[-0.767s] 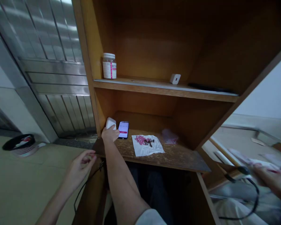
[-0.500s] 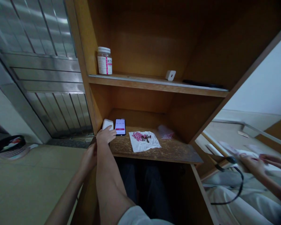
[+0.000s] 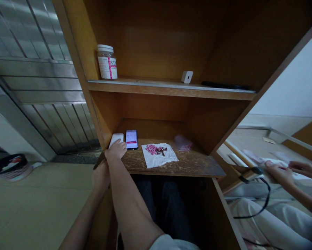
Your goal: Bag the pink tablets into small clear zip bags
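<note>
White box [image 3: 117, 136], rounded corners, partly covered by right hand [image 3: 116, 149]; grip unclear. Left hand [image 3: 101, 174]: closure unclear. Phone [image 3: 131, 138], lit, beside box. Pink beads [image 3: 151, 149] on paper [image 3: 154, 163].

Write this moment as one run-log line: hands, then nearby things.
right hand: on white rounded block | left hand: by left edge of desk, grip unclear | smartphone: lit, beside block | pink beads: on white tissue

A person [image 3: 133, 208] before us wears a pale grey short sleeve [image 3: 171, 242] on the right arm and dark, bluish trousers [image 3: 169, 205]; left hand [image 3: 101, 175] and right hand [image 3: 116, 150] are bare.
</note>
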`<state>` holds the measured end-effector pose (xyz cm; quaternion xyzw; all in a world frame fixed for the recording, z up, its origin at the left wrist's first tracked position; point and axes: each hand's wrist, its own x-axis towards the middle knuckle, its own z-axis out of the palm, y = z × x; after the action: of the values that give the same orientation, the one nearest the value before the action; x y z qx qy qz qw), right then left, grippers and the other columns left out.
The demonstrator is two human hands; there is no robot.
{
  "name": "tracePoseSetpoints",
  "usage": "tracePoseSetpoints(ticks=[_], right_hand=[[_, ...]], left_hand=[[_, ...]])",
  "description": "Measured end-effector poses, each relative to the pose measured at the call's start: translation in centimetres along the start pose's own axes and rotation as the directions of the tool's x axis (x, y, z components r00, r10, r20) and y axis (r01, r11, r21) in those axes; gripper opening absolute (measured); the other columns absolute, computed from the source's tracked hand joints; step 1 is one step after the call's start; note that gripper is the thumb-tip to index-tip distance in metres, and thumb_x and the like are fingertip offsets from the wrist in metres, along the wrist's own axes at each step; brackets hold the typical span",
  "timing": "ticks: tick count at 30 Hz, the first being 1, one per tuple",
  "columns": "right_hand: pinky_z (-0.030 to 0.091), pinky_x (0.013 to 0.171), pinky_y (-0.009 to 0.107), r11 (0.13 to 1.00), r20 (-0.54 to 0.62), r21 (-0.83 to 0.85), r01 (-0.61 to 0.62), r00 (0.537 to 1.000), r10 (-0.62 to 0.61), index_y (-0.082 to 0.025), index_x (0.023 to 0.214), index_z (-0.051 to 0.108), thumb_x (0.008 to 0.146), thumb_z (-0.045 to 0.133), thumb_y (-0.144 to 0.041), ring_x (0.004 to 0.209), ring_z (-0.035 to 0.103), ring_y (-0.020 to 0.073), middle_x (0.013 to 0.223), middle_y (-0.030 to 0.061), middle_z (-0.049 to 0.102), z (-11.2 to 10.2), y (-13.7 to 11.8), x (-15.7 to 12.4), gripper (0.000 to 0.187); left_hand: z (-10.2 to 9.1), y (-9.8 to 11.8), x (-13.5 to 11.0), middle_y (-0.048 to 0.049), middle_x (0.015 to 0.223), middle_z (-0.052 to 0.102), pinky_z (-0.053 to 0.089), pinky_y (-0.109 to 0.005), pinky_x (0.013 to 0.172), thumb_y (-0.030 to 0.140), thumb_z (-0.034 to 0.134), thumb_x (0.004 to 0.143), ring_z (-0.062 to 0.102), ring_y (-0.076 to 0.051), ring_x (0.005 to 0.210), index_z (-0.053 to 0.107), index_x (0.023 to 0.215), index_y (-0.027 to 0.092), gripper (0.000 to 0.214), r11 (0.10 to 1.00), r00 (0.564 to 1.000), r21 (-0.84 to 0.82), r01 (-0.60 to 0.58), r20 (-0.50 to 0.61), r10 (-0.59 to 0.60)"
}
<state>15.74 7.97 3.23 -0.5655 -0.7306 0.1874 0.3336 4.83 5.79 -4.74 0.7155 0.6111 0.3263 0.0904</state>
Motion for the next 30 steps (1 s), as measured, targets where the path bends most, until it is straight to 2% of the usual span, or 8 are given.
tracePoseSetpoints(ticks=[3,5,8,10,13,16,21,30], right_hand=[[0.05,0.086,0.044,1.0,-0.031,0.0,-0.02,0.999,0.02,-0.015,0.121,0.054,0.09,0.057,-0.033,0.104,0.057,0.0231,0.121,0.0099,0.056,-0.3,0.9,1.1,0.036],[0.046,0.091,0.045,1.0,-0.057,-0.007,0.0,0.998,-0.001,-0.018,0.121,0.054,0.086,0.06,-0.031,0.108,0.053,0.0253,0.119,0.0109,0.055,-1.7,2.5,0.9,0.037],[0.041,0.095,0.042,0.975,-0.078,-0.123,0.187,0.977,-0.198,-0.02,0.117,0.058,0.088,0.052,-0.03,0.109,0.049,0.0258,0.113,0.0104,0.056,-5.9,7.0,-1.1,0.031],[0.042,0.092,0.04,0.947,-0.081,-0.245,0.21,0.969,-0.235,-0.021,0.111,0.061,0.089,0.048,-0.029,0.104,0.05,0.0257,0.108,0.0102,0.058,-9.9,11.8,-3.3,0.027],[0.04,0.095,0.04,0.913,-0.204,-0.406,-0.02,0.977,-0.069,-0.019,0.118,0.059,0.089,0.045,-0.033,0.109,0.05,0.0277,0.116,0.0129,0.057,-15.9,20.2,-6.3,0.035],[0.037,0.1,0.041,0.814,-0.25,-0.524,-0.252,0.959,0.136,-0.016,0.13,0.053,0.09,0.043,-0.044,0.116,0.048,0.0308,0.127,0.0154,0.054,-19.6,27.5,-8.0,0.05],[0.029,0.108,0.042,0.741,-0.148,-0.608,-0.287,0.957,0.249,-0.019,0.14,0.045,0.089,0.038,-0.056,0.136,0.031,0.0316,0.145,0.0136,0.04,-20.2,33.0,-8.4,0.063],[0.033,0.103,0.044,0.745,-0.125,-0.611,-0.268,0.962,0.243,-0.021,0.138,0.048,0.092,0.034,-0.054,0.131,0.038,0.0318,0.142,0.0139,0.044,-18.5,32.1,-5.0,0.058]], left_hand=[[-0.5,1.0,0.0,-0.0088,0.096,0.066,0.046,-0.032,0.068,0.036,0.048,0.085,0.064,-0.024,0.083,0.064,0.091,0.018,0.025,0.988,0.998,0.155,0.02,0.055,-0.029],[-0.4,1.4,0.0,-0.0059,0.09,0.065,0.046,-0.029,0.068,0.037,0.049,0.085,0.063,-0.021,0.079,0.064,0.087,0.019,0.024,0.983,1.0,0.183,0.016,-0.013,-0.014],[0.1,2.5,0.0,-0.004,0.089,0.063,0.047,-0.029,0.074,0.037,0.05,0.086,0.061,-0.018,0.076,0.063,0.089,0.02,0.022,0.987,0.985,0.138,-0.079,-0.142,0.099],[0.9,4.3,0.2,-0.0051,0.093,0.064,0.047,-0.034,0.082,0.038,0.048,0.087,0.061,-0.02,0.084,0.064,0.09,0.021,0.023,0.975,0.97,0.097,-0.2,-0.121,0.211],[2.9,8.3,0.7,-0.0067,0.108,0.064,0.045,-0.038,0.093,0.039,0.046,0.09,0.058,-0.022,0.103,0.062,0.105,0.022,0.028,0.939,0.939,0.037,-0.343,0.018,0.343],[5.9,12.2,1.3,-0.0076,0.124,0.059,0.044,-0.042,0.097,0.043,0.045,0.09,0.054,-0.025,0.114,0.057,0.12,0.023,0.038,0.91,0.897,0.035,-0.414,0.185,0.401],[10.3,14.0,1.7,-0.0149,0.137,0.05,0.041,-0.049,0.1,0.047,0.05,0.086,0.048,-0.033,0.122,0.053,0.129,0.019,0.051,0.917,0.913,0.159,-0.365,0.257,0.318],[10.9,11.9,2.3,-0.0104,0.14,0.046,0.041,-0.045,0.102,0.047,0.049,0.088,0.046,-0.028,0.124,0.053,0.128,0.023,0.047,0.888,0.867,0.052,-0.457,0.252,0.431]])
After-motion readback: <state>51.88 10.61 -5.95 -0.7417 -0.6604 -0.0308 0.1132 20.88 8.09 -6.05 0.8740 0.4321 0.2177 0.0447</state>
